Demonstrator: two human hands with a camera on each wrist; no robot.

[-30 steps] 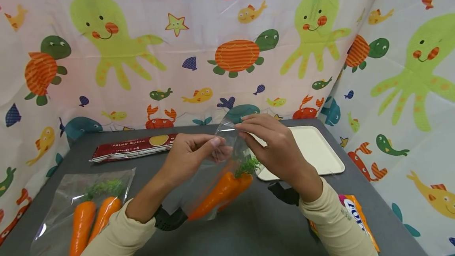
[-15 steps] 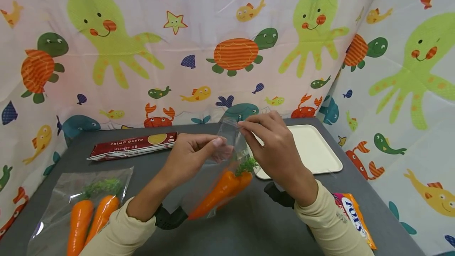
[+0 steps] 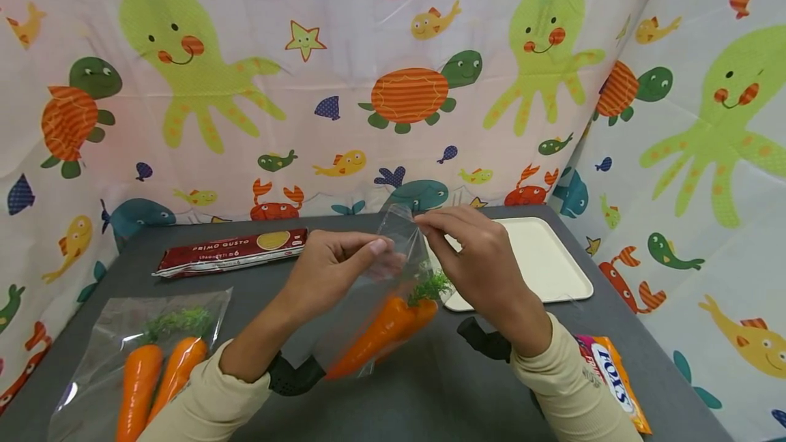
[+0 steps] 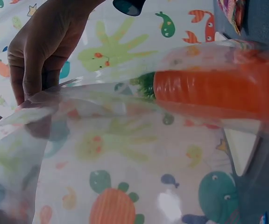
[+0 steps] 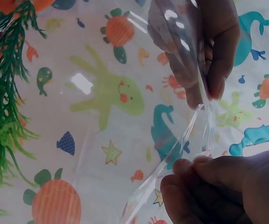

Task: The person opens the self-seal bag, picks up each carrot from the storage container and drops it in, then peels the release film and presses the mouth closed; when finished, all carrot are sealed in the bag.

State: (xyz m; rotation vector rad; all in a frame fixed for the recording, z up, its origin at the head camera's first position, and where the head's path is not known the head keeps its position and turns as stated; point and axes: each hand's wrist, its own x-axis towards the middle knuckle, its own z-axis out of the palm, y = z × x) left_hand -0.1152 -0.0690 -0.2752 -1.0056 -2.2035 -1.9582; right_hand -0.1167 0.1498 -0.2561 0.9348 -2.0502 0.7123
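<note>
A clear plastic bag with orange carrots and green tops inside hangs between my hands over the table. My left hand pinches the bag's upper edge between thumb and fingers. On the other side of the opening, my right hand pinches the edge with its fingertips. In the right wrist view both hands grip the bag's edge close together, and the green carrot tops show at the left. The left wrist view has a carrot lying within the film, below the right hand.
A second bag with two carrots lies at the front left. Behind it is a red spaghetti packet. A cream tray sits at the back right, and an orange Fox's packet at the right. A patterned curtain stands behind the table.
Both hands keep their pinch on the bag's edge and have barely moved. The film at the top shifts slightly between them, and the view moves a little.
</note>
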